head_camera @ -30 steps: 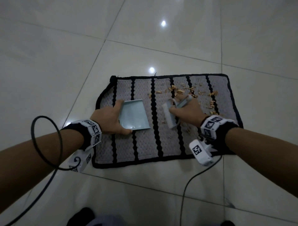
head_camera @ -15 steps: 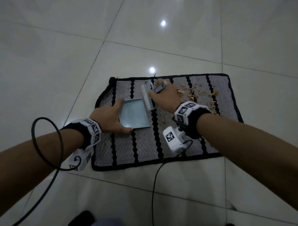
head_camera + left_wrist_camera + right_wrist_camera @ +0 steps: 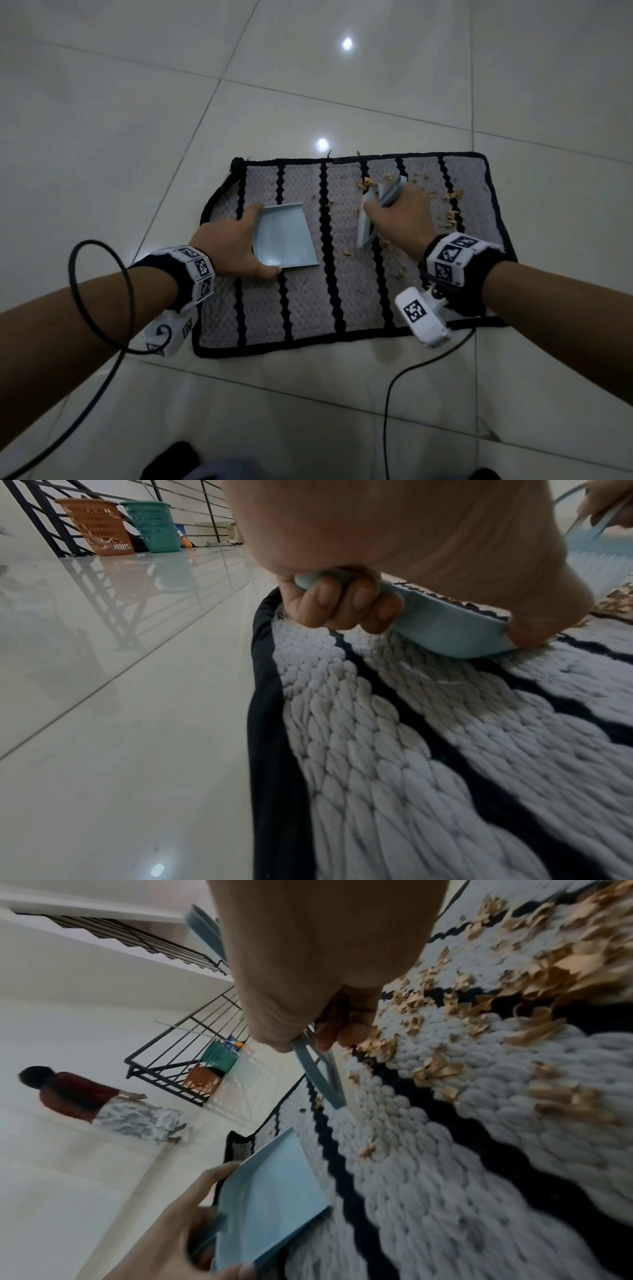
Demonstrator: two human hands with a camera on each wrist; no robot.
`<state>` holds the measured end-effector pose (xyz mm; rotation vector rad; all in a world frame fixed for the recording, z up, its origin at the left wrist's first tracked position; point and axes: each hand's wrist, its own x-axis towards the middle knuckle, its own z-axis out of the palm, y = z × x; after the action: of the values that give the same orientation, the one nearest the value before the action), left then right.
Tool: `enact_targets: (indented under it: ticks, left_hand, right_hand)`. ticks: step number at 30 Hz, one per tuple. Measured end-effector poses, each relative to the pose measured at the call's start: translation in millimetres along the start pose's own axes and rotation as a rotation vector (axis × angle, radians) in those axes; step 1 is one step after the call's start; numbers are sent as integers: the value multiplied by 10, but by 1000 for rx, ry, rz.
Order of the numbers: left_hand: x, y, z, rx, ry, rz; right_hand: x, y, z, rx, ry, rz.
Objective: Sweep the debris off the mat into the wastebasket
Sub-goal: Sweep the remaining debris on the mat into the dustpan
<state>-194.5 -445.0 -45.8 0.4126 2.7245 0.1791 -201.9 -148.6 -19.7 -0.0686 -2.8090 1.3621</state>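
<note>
Left hand [image 3: 233, 245] grips the pale-blue dustpan [image 3: 286, 238] flat on the striped mat [image 3: 308, 308]; right hand [image 3: 399, 219] clutches the brush [image 3: 368, 219] among tan debris [image 3: 452, 205]. Only the left wrist view shows fingers [image 3: 342, 604] curled under the pan's rim, plus orange basket [image 3: 97, 526] and green basket [image 3: 154, 522] by distant railings.

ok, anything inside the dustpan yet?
The dustpan tray looks bare, with no debris visible in it. Its handle end is covered by the left hand, so that part can't be checked.
</note>
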Motion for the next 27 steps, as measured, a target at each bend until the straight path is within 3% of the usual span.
enact_targets:
  ticks: [4,8,15,22,27]
  left_hand:
    - [-1,16,-16,11,2,-1]
    - [-8,24,-31,21,6,-1]
    - [-9,26,-64,24,39,2]
    - [40,44,-101,74,25,20]
    - [40,21,-128,57,30,17]
  right_hand:
    - [-122,-115,191,74,-97,-33]
    - [-158,-5,227,-43,-212,-44]
    - [-29,41,-131,9,-84,-7]
    - [314,-265,447,131,-77,153]
    - [340,-40,369,119,-11,318]
